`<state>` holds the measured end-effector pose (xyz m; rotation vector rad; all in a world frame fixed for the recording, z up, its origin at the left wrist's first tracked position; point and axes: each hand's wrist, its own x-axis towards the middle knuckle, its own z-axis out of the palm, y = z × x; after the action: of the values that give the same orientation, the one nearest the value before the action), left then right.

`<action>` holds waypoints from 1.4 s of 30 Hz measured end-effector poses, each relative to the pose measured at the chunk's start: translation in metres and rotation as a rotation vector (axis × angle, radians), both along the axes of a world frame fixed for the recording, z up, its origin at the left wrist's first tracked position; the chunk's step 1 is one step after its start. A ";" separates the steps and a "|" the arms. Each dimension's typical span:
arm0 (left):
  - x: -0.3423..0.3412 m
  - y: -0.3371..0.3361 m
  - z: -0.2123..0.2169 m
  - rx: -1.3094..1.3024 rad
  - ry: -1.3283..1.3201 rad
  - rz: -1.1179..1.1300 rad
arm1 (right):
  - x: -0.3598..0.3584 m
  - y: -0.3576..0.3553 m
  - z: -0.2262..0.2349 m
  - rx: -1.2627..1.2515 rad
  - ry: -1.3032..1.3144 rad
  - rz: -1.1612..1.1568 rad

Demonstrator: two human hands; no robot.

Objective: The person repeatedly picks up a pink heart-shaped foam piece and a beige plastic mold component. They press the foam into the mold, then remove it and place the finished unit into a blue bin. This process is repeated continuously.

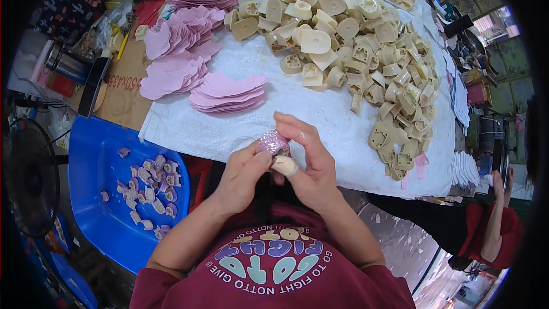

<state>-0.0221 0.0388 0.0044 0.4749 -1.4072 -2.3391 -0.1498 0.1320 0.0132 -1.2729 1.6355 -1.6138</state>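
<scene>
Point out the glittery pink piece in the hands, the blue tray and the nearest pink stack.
glittery pink piece (pixel 273 141), head view, its sparkly top
blue tray (pixel 94 163), head view, bare floor
nearest pink stack (pixel 227 92), head view, top sheet

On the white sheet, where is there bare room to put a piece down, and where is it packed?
Bare: the white woven sheet between the stacked pink heel-shaped cutouts, the heap of cream plastic heel blocks and the hands holding a glittery pink-wrapped heel. The blue plastic tray's upper part is free too. Crowded: the sheet's far and right side.
</scene>
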 end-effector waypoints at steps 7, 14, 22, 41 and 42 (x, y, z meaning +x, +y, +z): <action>-0.006 -0.002 -0.005 0.377 -0.047 0.051 | 0.002 -0.006 0.006 0.061 -0.338 0.160; 0.040 -0.038 0.008 -0.332 -0.509 0.156 | 0.005 -0.027 0.005 0.048 0.101 0.183; 0.179 -0.084 -0.031 -0.988 -1.123 0.589 | -0.029 -0.117 0.008 0.087 0.584 0.027; 0.012 -0.089 -0.021 -1.166 -0.458 0.491 | -0.035 -0.104 -0.034 0.124 -0.459 0.004; 0.014 -0.089 -0.029 -1.245 -0.411 0.502 | -0.042 -0.093 -0.025 0.091 -0.613 -0.052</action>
<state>-0.0078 -0.0506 -0.0249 0.7703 -2.2240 -0.7131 -0.1913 0.0389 -0.0116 -0.5995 1.3349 -1.7129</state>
